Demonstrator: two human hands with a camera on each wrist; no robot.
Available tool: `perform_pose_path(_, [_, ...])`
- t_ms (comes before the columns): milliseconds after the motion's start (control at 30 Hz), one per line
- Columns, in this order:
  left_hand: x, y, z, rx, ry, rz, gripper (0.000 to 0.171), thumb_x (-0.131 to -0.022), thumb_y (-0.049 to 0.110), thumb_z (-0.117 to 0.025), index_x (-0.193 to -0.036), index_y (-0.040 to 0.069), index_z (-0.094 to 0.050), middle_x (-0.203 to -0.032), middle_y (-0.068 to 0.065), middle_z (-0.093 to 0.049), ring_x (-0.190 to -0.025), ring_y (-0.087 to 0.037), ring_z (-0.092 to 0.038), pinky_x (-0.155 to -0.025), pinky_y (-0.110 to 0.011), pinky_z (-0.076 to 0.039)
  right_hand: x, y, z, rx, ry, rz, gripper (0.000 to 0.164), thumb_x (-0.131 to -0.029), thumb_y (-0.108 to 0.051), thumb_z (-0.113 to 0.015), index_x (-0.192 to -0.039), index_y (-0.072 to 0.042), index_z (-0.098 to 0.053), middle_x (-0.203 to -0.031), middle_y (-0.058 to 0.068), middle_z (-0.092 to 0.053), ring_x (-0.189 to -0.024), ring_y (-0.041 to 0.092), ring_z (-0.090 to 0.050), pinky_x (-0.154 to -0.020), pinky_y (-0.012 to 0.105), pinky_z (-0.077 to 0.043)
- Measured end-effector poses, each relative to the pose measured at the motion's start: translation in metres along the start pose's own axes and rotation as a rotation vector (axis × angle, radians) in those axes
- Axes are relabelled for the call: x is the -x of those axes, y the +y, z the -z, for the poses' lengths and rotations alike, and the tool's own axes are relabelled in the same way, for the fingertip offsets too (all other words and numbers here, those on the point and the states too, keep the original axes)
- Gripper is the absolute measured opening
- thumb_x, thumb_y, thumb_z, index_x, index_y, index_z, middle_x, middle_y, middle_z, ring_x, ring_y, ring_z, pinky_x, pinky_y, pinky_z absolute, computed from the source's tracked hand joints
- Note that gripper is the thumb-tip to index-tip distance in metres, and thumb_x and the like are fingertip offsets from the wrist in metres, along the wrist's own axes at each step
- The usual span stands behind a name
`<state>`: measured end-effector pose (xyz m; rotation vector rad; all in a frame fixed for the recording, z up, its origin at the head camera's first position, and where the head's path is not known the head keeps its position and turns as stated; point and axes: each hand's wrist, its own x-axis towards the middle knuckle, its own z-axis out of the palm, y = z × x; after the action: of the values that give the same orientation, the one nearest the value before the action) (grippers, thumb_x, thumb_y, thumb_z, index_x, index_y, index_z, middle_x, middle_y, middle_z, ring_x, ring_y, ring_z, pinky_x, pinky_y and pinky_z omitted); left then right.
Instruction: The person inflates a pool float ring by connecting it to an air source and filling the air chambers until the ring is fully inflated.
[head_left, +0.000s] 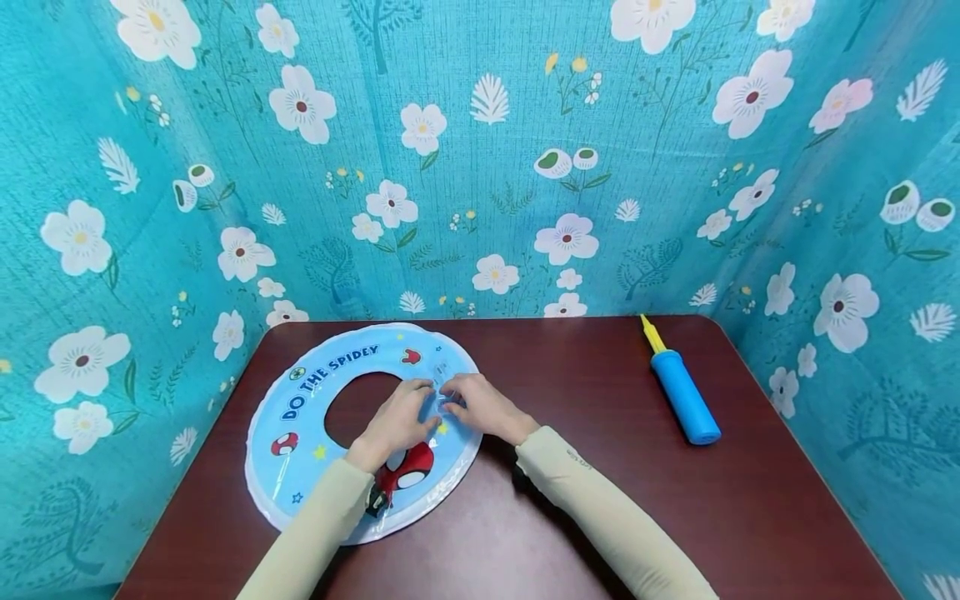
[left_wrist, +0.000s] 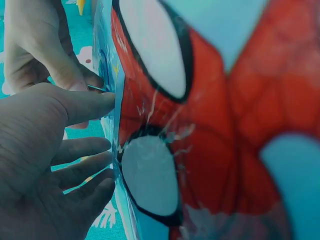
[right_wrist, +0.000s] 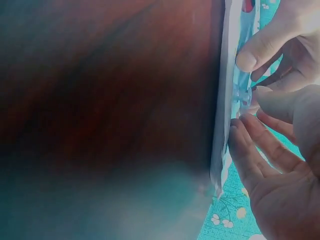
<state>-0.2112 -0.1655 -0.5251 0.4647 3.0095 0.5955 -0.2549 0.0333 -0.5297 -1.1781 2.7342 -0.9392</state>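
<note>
A light blue swim ring [head_left: 300,450] with cartoon prints and "DO THE SPIDEY" lettering lies on the table's left half, its rim wrinkled. My left hand [head_left: 399,417] reaches over its right side; the thumb and fingertips grip the film beside the clear valve [right_wrist: 242,96]. Opposite it, my right hand [head_left: 483,407] pinches at the valve between thumb and fingers. The left wrist view shows my left hand [left_wrist: 45,155] against the ring beside a red printed face [left_wrist: 205,140]. The right hand [right_wrist: 285,165] partly hides the valve in its own wrist view.
A blue hand pump [head_left: 686,396] with a yellow nozzle [head_left: 651,333] lies at the right of the dark brown table [head_left: 570,367]. Teal flowered cloth [head_left: 480,167] hangs behind the table and along both sides.
</note>
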Motion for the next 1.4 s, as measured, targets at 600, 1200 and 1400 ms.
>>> perform_pose_path(600, [-0.001,-0.004,-0.010,0.171,0.088,0.047,0.026,-0.092,0.020,-0.085,-0.113,0.005,-0.081,-0.134,-0.013,-0.070,-0.131,-0.035,-0.061,-0.107,-0.052,-0.054,-0.006,-0.002,-0.011,0.016,0.055,0.014,0.010,-0.097,-0.006,-0.078,-0.105,-0.007,-0.085,-0.099,0.007,-0.080,-0.091,0.016,-0.076,-0.078,0.024,-0.060])
perform_pose_path(1200, [-0.006,0.005,-0.011,0.187,0.107,0.176,0.012,-0.094,0.019,-0.084,-0.096,0.007,-0.086,-0.134,-0.010,-0.071,-0.130,-0.034,-0.063,-0.102,-0.050,-0.057,-0.009,0.004,-0.008,0.022,0.016,-0.017,0.014,-0.102,-0.009,-0.072,-0.102,-0.014,-0.085,-0.102,0.001,-0.083,-0.098,0.016,-0.077,-0.084,0.029,-0.060])
perform_pose_path(1400, [-0.010,0.007,-0.010,0.196,0.125,0.171,0.010,-0.094,0.015,-0.083,-0.095,0.005,-0.086,-0.132,-0.011,-0.072,-0.124,-0.031,-0.067,-0.095,-0.044,-0.061,-0.011,0.003,-0.005,0.040,0.033,-0.001,0.014,-0.103,-0.010,-0.072,-0.099,-0.014,-0.085,-0.099,0.000,-0.082,-0.091,0.012,-0.075,-0.080,0.028,-0.058])
